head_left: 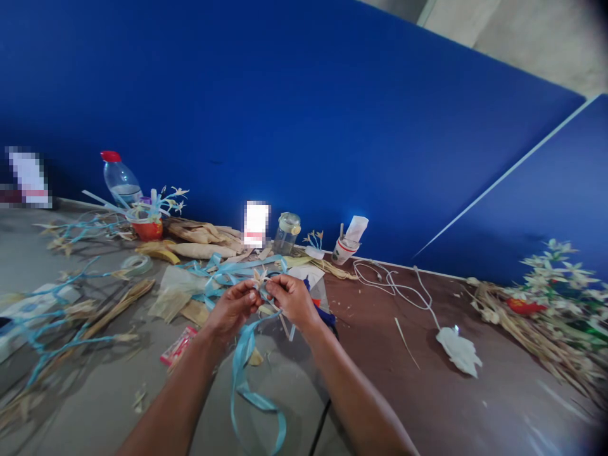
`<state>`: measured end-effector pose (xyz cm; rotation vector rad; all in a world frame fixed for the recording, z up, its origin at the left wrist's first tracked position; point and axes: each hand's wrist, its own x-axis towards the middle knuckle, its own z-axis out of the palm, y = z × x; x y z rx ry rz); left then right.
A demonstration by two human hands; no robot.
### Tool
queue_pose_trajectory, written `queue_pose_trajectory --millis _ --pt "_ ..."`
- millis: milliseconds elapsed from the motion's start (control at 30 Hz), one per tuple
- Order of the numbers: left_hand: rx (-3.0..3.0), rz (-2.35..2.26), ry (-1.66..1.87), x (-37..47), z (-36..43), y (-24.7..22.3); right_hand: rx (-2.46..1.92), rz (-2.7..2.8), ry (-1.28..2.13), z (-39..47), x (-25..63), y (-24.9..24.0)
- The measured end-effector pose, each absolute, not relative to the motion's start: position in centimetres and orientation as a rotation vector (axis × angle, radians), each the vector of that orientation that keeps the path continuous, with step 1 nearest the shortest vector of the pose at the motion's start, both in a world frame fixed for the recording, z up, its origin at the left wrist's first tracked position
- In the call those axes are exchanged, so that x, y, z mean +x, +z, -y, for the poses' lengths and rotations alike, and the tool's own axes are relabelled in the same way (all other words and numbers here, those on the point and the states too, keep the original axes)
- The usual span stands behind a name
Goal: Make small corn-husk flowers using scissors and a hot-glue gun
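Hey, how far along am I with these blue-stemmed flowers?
The blue-stemmed flowers in the red cup look done, as do the sprays lying at the left. In hand: a small pale flower, pinched between the left hand and right hand. Left to do, probably: wrapping its stem, as the blue ribbon trails loose below.

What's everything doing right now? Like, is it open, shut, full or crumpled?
Small flower: held in both hands
Left hand: pinching
Right hand: pinching
Blue ribbon: loose, curling
Red-topped bottle: cap on
Clear jar: lid on
Red cup: holding blue stems
White cable: plain to see, uncoiled in loose bends
White wad: crumpled
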<state>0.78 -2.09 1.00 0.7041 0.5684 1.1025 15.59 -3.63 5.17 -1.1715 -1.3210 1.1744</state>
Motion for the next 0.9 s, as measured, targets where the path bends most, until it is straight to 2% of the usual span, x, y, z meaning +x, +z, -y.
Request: queue_pose_trajectory --millis 533,767,900 --pt "0.693 -0.675 1.167 0.9 1.7 0.5 -1.216 1.277 1.211 3.3 15.9 4.8" --pt "0.731 -0.706 1.187 1.2 1.6 0.6 -1.218 1.374 0.796 2.4 17.0 3.8" --pt "0.797 -0.764 1.225 1.4 1.4 0.6 -1.262 1.411 0.688 2.1 18.3 4.7"
